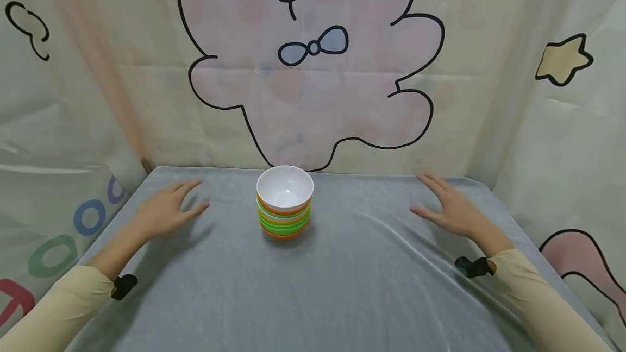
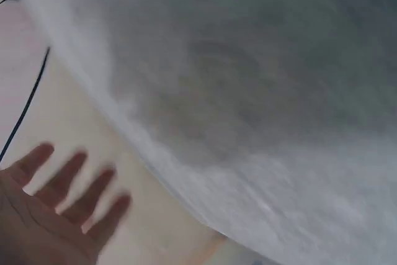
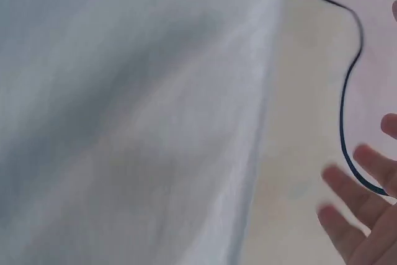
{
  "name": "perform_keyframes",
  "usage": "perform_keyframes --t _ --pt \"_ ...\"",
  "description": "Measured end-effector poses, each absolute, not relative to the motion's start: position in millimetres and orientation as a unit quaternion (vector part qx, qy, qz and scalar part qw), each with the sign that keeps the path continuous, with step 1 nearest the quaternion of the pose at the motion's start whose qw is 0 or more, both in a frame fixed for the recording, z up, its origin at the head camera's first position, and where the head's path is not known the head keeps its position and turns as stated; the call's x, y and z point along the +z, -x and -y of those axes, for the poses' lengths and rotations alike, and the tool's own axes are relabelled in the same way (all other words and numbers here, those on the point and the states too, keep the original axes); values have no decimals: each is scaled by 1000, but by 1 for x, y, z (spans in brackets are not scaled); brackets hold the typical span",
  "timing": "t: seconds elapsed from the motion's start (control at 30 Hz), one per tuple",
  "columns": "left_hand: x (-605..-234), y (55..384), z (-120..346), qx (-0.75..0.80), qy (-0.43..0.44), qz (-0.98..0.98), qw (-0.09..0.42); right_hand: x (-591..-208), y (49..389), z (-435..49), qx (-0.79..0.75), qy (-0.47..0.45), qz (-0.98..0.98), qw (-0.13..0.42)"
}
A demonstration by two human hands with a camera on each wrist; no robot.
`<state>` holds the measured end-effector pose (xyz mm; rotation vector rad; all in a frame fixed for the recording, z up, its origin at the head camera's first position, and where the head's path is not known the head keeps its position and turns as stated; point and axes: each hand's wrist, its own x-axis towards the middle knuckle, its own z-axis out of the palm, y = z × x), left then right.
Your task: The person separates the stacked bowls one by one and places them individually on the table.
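A stack of nested bowls [image 1: 285, 200] stands upright near the back edge of the table, a white one on top and orange, green and yellow rims below. To its left, my left hand [image 1: 163, 211] hovers over the cloth with thumb and fingers spread, holding nothing. On the other side my right hand [image 1: 452, 211] is held likewise, fingers apart and nothing in it. Both hands are well apart from the bowls. The left wrist view shows the left fingers [image 2: 93, 200] extended; in the right wrist view the right fingers [image 3: 353, 193] are partly cut off by the frame edge.
Grey cloth [image 1: 313, 297] covers the table, with some wrinkles on the right. A printed curtain [image 1: 313, 107] with a bear drawing hangs right behind the back edge, and more printed fabric closes in both sides. Each wrist wears a small dark device [image 1: 473, 267].
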<state>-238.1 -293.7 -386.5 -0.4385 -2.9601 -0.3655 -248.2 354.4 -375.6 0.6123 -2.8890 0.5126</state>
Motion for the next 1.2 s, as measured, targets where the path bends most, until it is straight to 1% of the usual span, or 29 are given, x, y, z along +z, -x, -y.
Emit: perform_keyframes --t 0.17,0.3,0.47,0.6,1.03,1.2 --pt "-379 239 294 -297 178 938 33 -375 246 -350 335 -205 916 78" --pt "-381 238 286 -392 190 900 12 -379 244 -343 406 -215 884 82" --pt "-380 238 273 -492 199 847 -8 -384 244 -332 474 -226 848 67" --pt "-381 240 263 -507 211 836 -12 -386 247 -324 495 -227 837 58" --pt "-386 248 231 -523 245 815 -36 -395 261 -289 529 -283 799 30" --pt "-382 252 221 -532 257 806 -35 -396 266 -277 540 -288 790 27"
